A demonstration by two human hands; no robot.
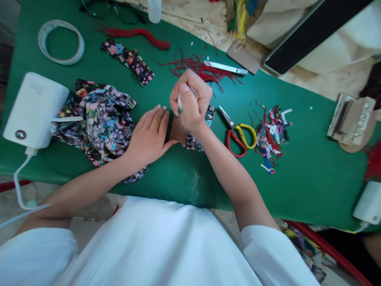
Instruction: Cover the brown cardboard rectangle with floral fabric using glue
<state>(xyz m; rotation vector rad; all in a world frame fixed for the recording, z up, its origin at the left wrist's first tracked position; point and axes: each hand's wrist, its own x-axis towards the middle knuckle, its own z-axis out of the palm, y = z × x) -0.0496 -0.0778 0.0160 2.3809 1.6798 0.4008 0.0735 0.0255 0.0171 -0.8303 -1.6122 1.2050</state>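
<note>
My right hand (192,99) is wrapped round a small white bottle (193,93), with the thumb over it; most of the bottle is hidden in the fist. Under that hand lies a brown piece of cardboard (177,131) on a floral fabric piece (195,142). My left hand (150,133) rests flat with fingers stretched out, its thumb at the cardboard's lower edge. Left of it sits a crumpled bundle of floral fabric (104,119). Scissors (233,127) with red and yellow handles lie open to the right of the cardboard.
A white power bank (35,109) with a cable stands at the left, below a tape roll (61,42). Red threads (193,65), tweezers (226,67) and a floral strip (127,60) lie farther back. Scraps (272,135) are piled at right, near cardboard pieces (354,121).
</note>
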